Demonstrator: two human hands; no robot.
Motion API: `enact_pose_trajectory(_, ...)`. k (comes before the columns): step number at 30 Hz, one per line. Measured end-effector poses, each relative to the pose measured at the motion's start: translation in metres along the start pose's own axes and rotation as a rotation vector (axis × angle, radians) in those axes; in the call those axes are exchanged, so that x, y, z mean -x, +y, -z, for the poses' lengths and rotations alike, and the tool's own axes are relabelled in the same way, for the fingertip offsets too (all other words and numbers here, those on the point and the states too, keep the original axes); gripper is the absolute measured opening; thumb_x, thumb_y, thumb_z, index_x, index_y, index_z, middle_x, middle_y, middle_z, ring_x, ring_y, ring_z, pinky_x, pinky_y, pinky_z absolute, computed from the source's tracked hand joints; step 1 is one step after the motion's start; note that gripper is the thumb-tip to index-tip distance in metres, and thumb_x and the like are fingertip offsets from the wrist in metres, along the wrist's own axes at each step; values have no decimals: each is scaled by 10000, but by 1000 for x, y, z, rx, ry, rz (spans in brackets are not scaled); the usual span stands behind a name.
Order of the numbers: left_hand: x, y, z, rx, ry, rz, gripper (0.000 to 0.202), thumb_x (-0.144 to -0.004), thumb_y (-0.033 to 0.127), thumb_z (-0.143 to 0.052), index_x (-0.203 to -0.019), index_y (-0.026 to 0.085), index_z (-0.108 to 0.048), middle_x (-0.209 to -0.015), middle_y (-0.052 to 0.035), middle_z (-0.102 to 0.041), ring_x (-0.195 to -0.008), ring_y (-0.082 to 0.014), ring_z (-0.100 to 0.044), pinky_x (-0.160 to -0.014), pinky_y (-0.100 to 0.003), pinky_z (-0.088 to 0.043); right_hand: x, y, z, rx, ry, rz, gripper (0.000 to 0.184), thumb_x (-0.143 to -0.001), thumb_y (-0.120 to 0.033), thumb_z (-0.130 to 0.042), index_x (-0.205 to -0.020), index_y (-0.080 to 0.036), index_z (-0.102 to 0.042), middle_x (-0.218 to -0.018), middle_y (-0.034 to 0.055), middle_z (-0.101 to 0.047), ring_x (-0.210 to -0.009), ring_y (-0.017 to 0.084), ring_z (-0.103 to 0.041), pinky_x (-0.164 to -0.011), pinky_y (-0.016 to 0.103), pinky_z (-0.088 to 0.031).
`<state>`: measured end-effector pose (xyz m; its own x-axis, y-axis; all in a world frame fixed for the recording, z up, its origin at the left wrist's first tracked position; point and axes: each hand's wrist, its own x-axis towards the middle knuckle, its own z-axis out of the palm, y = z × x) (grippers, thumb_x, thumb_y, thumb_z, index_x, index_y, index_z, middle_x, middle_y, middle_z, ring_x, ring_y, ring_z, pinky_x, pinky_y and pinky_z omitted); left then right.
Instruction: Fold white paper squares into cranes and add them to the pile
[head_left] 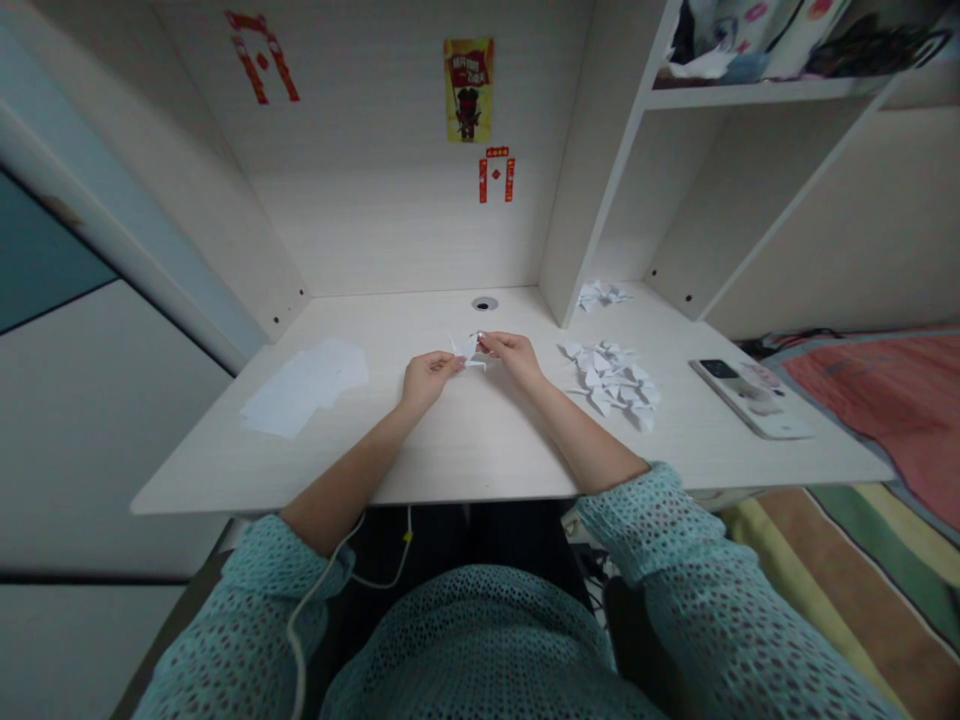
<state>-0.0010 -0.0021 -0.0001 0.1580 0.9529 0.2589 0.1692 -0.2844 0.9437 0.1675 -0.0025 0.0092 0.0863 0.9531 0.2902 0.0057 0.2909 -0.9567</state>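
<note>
Between my hands, just over the middle of the desk, is a small folded white paper crane. My left hand pinches its lower left side with closed fingers. On the other side, my right hand has its fingertips closed on the crane's upper right part. My fingers cover some of the folds. To the right lies a heap of folded white paper cranes, with a smaller group behind it by the shelf divider. Flat white paper sheets are spread at the left.
A phone lies on the right of the white desk. A cable hole sits near the back panel. The upright divider rises behind my right hand. A white cord hangs by my left sleeve.
</note>
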Motion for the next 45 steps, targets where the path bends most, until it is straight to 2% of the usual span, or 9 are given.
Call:
enact_pose_trajectory(14,-1,-1,4,-115,20,-55,274,-705,458,-624,-691,189,-674,-698,-44,-680,-678,-173,-606,-686,-275,-439,2,-3,-2,22,-28,32,318,-689,-484,-604,-694,-173,-668,-669,33,-646,-660,147,-557,-683,270,-422)
enact_pose_trajectory(17,1,6,8,-244,45,-63,189,-690,415,-649,-679,228,-679,-697,-18,-678,-696,-180,-593,-678,-267,-410,2,-2,-2,55,-103,17,266,-686,-401,-602,-791,-171,-684,-688,30,-661,-665,148,-580,-664,261,-429)
enact_pose_trajectory(20,2,14,14,-293,86,-76,133,-686,380,-665,-670,248,-676,-721,-9,-677,-721,-182,-586,-687,-260,-391,5,2,-3,183,-174,16,214,-688,-354,-593,-734,-164,-680,-673,31,-671,-633,148,-589,-615,249,-419)
enact_pose_trajectory(25,5,21,14,-285,210,-94,192,-693,418,-671,-810,266,-667,-851,-8,-676,-730,-171,-588,-689,-258,-397,14,4,-9,360,1,87,190,-728,-356,-570,-726,-187,-657,-704,27,-684,-648,158,-603,-629,261,-417)
enact_pose_trajectory(28,11,23,8,-368,161,-136,219,-672,459,-687,-784,270,-677,-826,-13,-681,-764,-189,-593,-707,-268,-395,20,-1,-13,506,71,169,143,-731,-338,-582,-725,-204,-632,-720,24,-671,-689,167,-592,-669,276,-409)
enact_pose_trajectory(33,13,22,1,-293,59,-139,231,-705,451,-655,-843,273,-706,-848,-14,-702,-799,-203,-606,-727,-277,-410,25,-6,-16,632,19,279,98,-750,-292,-568,-713,-214,-615,-713,32,-633,-752,181,-543,-715,286,-385)
enact_pose_trajectory(39,0,8,7,-110,109,-129,284,-793,421,-544,-773,193,-712,-804,-50,-703,-791,-192,-623,-742,-271,-434,17,1,-15,317,-3,194,264,-762,-454,-557,-702,-199,-592,-705,24,-642,-668,153,-545,-622,258,-367)
enact_pose_trajectory(42,1,8,8,-163,134,-130,299,-795,446,-540,-777,201,-711,-792,-44,-705,-772,-187,-626,-710,-257,-429,16,3,-14,321,-21,171,274,-784,-457,-521,-760,-192,-592,-708,25,-645,-662,150,-560,-611,249,-368)
enact_pose_trajectory(45,7,15,7,-350,139,-150,292,-803,460,-530,-819,232,-711,-831,-27,-711,-754,-177,-620,-659,-246,-408,19,1,-14,512,-17,211,260,-806,-447,-499,-794,-201,-582,-701,8,-626,-651,142,-550,-613,239,-356)
